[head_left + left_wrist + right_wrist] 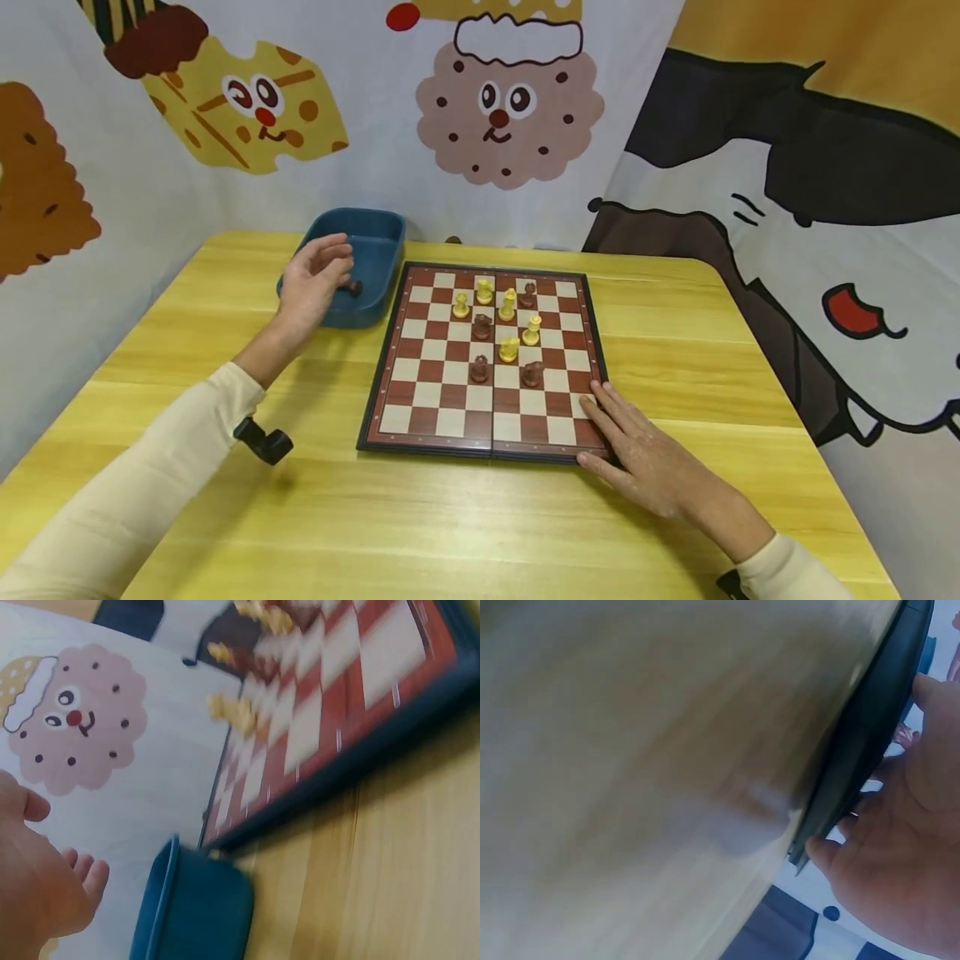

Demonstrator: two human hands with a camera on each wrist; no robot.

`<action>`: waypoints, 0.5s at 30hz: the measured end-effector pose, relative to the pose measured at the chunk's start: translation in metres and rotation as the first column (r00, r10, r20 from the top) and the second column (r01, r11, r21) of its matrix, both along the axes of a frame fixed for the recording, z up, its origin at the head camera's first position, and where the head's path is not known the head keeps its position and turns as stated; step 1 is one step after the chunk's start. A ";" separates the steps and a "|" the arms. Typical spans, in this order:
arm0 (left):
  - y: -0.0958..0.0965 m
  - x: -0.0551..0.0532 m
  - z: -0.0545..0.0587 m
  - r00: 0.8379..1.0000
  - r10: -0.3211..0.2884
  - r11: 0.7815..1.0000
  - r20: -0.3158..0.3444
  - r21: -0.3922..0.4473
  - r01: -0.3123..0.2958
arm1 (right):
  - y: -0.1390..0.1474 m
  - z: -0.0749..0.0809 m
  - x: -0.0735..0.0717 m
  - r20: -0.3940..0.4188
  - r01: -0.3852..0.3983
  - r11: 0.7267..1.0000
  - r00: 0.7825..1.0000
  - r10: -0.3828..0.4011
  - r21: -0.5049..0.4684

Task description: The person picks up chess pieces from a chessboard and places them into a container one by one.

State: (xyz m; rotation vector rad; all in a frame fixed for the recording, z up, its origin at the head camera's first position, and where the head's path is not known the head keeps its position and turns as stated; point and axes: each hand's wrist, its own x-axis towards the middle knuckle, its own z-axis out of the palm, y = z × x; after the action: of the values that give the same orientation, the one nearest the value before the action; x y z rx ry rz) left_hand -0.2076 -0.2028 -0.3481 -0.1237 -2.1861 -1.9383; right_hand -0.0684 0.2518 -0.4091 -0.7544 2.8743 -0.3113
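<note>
The left hand [311,287] hangs over the near-left part of the blue tray [375,258], its fingers loosely bent, with a gap between thumb and fingers in the left wrist view. Just beside it, a dark piece [352,287] lies in the tray. The right hand [651,462] rests at the board's [452,423] near right corner, fingers extended and slightly spread. Five yellow pieces [507,306] and four brown pieces [479,369] stand on the board, mostly around its middle and far half. Board and tray sit on the table [450,533].
</note>
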 end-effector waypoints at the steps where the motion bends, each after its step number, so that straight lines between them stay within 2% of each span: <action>1: 0.002 0.000 0.000 1.000 -0.020 0.999 0.005 0.028 0.020 | 0.000 0.001 0.000 0.006 0.001 1.000 1.000 -0.001 0.004; 8: 0.014 0.003 -0.003 0.995 -0.083 0.993 0.048 0.084 0.078 | -0.001 0.006 -0.002 0.044 0.004 1.000 0.999 -0.005 0.021; 15: 0.022 0.006 -0.005 0.986 -0.159 0.982 0.054 0.108 0.153 | -0.002 0.005 -0.003 0.046 0.010 1.000 0.999 -0.011 0.008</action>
State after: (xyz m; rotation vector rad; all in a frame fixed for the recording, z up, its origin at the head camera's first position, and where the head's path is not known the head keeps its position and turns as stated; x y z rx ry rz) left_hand -0.2014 -0.1806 -0.3529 -0.2273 -2.1672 -2.1635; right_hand -0.0709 0.2497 -0.4040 -0.7214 2.8357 -0.3138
